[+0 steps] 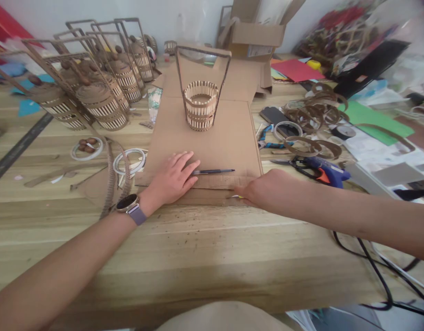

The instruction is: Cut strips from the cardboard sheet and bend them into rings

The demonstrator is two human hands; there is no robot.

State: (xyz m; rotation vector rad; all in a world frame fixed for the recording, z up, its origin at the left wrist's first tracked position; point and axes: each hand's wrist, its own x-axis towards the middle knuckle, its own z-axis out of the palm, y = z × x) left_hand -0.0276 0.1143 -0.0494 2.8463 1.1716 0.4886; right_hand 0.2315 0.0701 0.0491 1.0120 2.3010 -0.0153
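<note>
1. Pressing cardboard [229,142], back from bench's [232,257] front edge: left hand [174,178] spread flat.
2. Right hand [260,186] pinching mostly hidden tool [237,196], cardboard's near-right corner; probably cutting.
3. Next likely needs: steady left pressure.

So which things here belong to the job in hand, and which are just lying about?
In use, judging by the hands:
cardboard sheet, under the left hand
small yellow item, mostly hidden in the right hand
probably the black pen, beside the left hand

Apparently lying about:
lidded baskets
glue gun
scissors
red sheet
open basket, on the cardboard (role unclear)
</note>
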